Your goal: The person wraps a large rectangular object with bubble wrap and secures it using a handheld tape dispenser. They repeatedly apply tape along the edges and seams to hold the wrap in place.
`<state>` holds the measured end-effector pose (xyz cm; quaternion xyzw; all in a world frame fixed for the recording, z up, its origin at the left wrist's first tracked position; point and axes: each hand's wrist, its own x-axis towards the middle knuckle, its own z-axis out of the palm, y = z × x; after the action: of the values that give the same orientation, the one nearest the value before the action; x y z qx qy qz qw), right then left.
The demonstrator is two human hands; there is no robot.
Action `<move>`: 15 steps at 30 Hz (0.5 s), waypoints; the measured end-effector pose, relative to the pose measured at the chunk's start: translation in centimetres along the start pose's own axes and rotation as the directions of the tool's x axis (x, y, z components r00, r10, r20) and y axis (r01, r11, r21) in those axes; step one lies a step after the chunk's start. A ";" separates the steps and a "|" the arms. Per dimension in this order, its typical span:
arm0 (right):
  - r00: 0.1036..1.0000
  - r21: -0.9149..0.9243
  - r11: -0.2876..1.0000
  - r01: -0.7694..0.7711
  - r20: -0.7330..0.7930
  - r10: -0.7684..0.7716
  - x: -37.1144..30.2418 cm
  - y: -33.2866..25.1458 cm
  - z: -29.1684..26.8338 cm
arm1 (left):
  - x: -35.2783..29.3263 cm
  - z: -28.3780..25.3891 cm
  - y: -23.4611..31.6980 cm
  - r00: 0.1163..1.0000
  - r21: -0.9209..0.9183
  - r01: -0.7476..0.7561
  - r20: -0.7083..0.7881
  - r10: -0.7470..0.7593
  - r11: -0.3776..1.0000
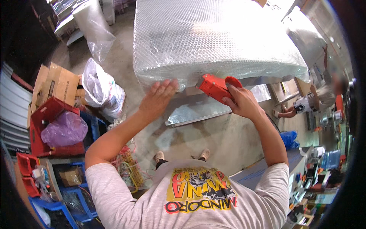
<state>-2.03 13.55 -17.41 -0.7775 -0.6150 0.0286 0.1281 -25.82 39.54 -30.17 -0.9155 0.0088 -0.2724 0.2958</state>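
A large box-like item wrapped in bubble wrap [213,38] fills the upper middle in front of me. My right hand [238,100] grips a red tape dispenser [215,88], its head against the near edge of the wrap. Tape at the dispenser's head is too small to make out. My left hand [162,93] lies with fingers stretched along the wrap's near left edge, pressing on the film and holding nothing. Under the wrapped item a shiny sheet-covered panel [198,110] shows.
At left stand a white sack [101,89], cardboard boxes [61,86] and a red crate [45,114] with a purple bag [65,129]. A roll of clear film [91,23] leans at the upper left. Another person [324,93] is at the right, beyond a cluttered bench [301,179].
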 end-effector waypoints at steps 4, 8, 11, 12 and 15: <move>0.997 -0.041 0.999 -0.026 -0.079 0.023 0.5 -0.4 -0.2 | 2.6 -0.3 -0.7 0.991 -0.117 -0.126 0.035 0.131 0.985; 0.995 -0.075 0.996 -0.043 -0.096 0.036 0.7 -0.4 -0.4 | 4.6 0.1 -1.5 0.984 0.114 -0.176 0.004 0.177 0.978; 0.996 -0.068 0.996 -0.053 -0.079 0.048 0.4 -0.3 -0.2 | 4.5 -0.3 -2.1 0.976 -0.024 -0.214 0.036 0.215 0.977; 0.996 -0.070 0.996 -0.054 -0.078 0.049 0.4 -0.2 -0.1 | 4.4 -0.5 -2.4 0.969 -0.015 -0.236 0.068 0.237 0.972; 0.998 -0.086 0.995 -0.050 -0.033 0.048 0.2 0.5 -0.2 | 4.5 -0.5 -3.1 0.960 0.041 -0.280 0.044 0.278 0.959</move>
<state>-1.44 13.60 -17.30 -0.7975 -0.5944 -0.0071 0.1032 -22.67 41.06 -25.91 -0.9031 0.1257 -0.2106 0.3526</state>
